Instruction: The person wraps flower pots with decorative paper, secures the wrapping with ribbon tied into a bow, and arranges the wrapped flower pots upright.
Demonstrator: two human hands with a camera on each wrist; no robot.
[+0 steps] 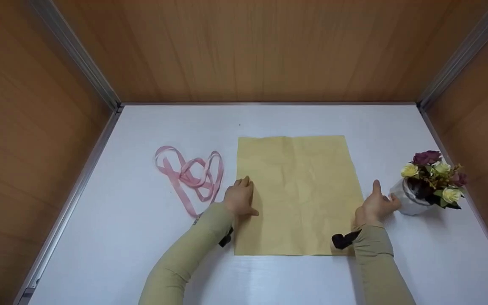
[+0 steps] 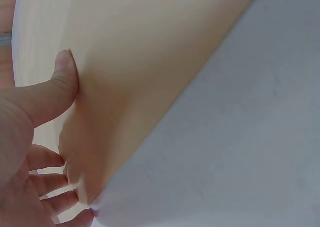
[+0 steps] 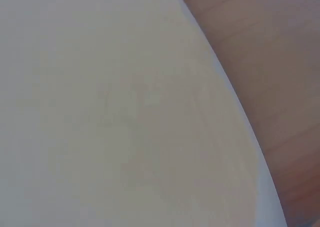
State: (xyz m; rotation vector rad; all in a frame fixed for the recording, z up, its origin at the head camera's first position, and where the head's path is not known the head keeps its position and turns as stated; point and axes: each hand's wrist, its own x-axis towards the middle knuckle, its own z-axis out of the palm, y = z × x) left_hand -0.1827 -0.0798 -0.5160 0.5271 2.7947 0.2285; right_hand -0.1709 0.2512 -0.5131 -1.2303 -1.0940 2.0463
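A sheet of tan wrapping paper point(image 1: 299, 195), faintly creased down the middle, lies flat on the white table. My left hand point(image 1: 239, 198) rests on its left edge. In the left wrist view the thumb point(image 2: 62, 84) is extended over the paper point(image 2: 135, 72), and the fingertips touch the sheet near its edge. Beyond the paper's right edge, my right hand point(image 1: 375, 207) has its fingers spread beside a white pot point(image 1: 409, 201) of artificial flowers point(image 1: 439, 173). One fingertip meets or overlaps the pot; contact is unclear. The right wrist view shows blurred paper point(image 3: 165, 127) without the hand.
A pink ribbon point(image 1: 184, 199) lies in loose loops left of the paper. Wooden panels point(image 1: 248, 51) with metal corner rails enclose the white table point(image 1: 112, 237) at the back and both sides. The flower pot stands close to the right panel.
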